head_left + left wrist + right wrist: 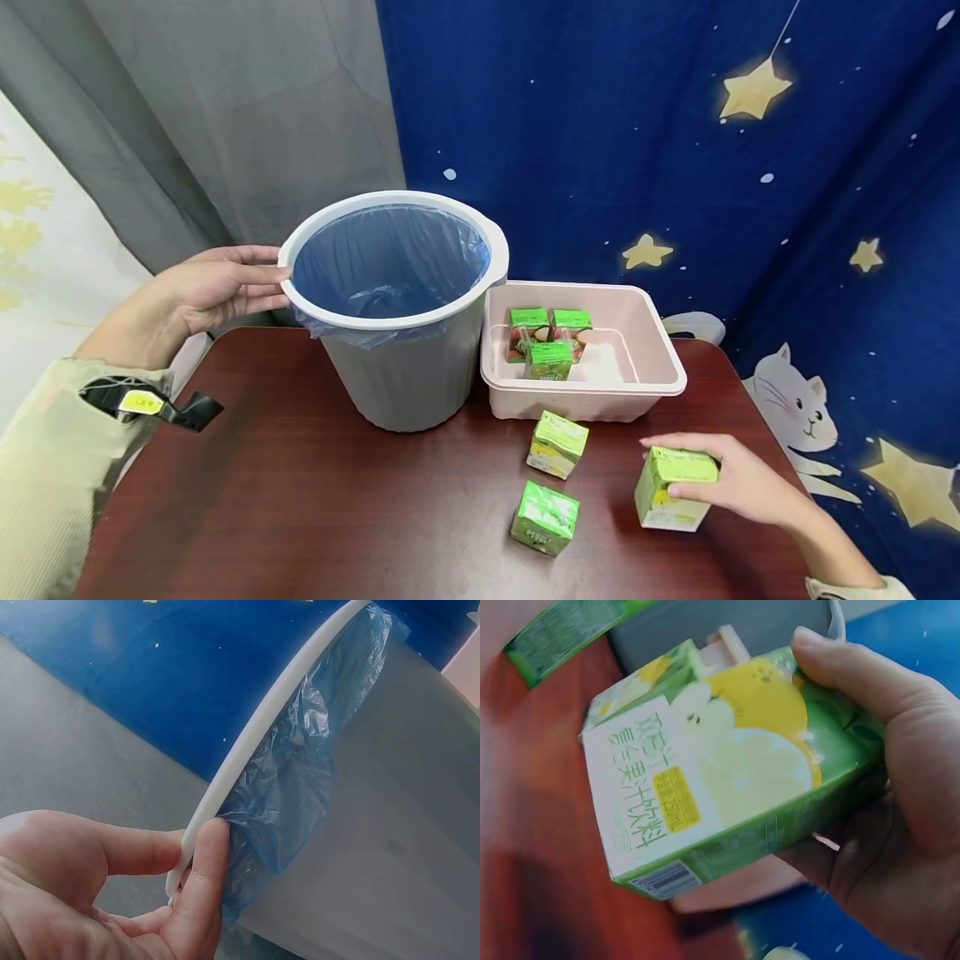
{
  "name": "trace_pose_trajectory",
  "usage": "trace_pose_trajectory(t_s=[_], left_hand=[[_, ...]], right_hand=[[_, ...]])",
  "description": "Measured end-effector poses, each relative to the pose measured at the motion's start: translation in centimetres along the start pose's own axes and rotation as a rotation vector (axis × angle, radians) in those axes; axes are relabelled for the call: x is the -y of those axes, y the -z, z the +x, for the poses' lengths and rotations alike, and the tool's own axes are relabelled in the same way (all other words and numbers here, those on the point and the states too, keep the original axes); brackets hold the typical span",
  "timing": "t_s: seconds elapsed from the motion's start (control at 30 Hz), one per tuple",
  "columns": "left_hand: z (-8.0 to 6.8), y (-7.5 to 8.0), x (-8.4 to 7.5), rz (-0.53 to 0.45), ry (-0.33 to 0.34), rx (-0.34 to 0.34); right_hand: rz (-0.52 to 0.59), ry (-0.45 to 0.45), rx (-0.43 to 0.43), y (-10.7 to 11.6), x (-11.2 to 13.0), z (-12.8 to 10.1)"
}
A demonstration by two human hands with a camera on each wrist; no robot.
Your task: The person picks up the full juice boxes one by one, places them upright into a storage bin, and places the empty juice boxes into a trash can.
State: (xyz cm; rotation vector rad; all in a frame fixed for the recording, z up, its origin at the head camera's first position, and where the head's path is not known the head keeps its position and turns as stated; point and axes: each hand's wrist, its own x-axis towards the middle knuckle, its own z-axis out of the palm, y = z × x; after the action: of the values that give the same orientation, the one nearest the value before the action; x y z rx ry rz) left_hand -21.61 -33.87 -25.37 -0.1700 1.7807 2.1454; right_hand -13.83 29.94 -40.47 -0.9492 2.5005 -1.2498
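Observation:
My left hand (213, 287) pinches the white rim (262, 724) of a grey trash bin (405, 379) between thumb and fingers. Folded over that rim is a thin blue plastic bag (281, 791), which lines the bin. At the right of the table, my right hand (738, 479) grips a juice carton (705, 765) by its upper part; lemon and apple pictures show on its face. To the left of this hand stand a yellow-green juice carton (557, 446) and a bright green carton (545, 518), apart from each other.
A pale pink plastic basket (585, 402) sits right of the bin, with 3 green-topped cartons (550, 358) inside at its left. All of this stands on a dark red-brown table (300, 517). Grey and blue curtains (570, 125) hang behind it.

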Motion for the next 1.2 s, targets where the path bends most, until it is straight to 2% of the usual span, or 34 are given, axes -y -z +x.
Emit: trace_pose_trajectory(t_s=[0.17, 0.37, 0.5, 0.73, 0.9, 1.2], left_hand=[[-0.1, -0.1, -0.1, 0.007, 0.006, -0.006], [-0.2, -0.2, 0.2, 0.009, 0.009, 0.000], [-0.1, -0.1, 0.2, 0.022, 0.001, 0.002], [-0.2, 0.0, 0.1, 0.026, -0.005, -0.001], [-0.1, 0.0, 0.1, 0.023, 0.003, 0.001], [-0.1, 0.1, -0.1, 0.010, 0.001, 0.015]], right_hand=[[-0.033, -0.013, -0.032, 1.6, 2.3, 1.8], [0.014, 0.022, 0.015, 2.8, 4.8, 4.0], [-0.051, 0.006, 0.025, 3.3, 6.7, 5.8], [-0.223, -0.036, -0.012, 3.7, 10.6, 9.2], [-0.204, -0.013, 0.000, 4.2, 13.4, 11.8], [-0.175, 0.011, -0.087, 4.8, 18.8, 16.9]])
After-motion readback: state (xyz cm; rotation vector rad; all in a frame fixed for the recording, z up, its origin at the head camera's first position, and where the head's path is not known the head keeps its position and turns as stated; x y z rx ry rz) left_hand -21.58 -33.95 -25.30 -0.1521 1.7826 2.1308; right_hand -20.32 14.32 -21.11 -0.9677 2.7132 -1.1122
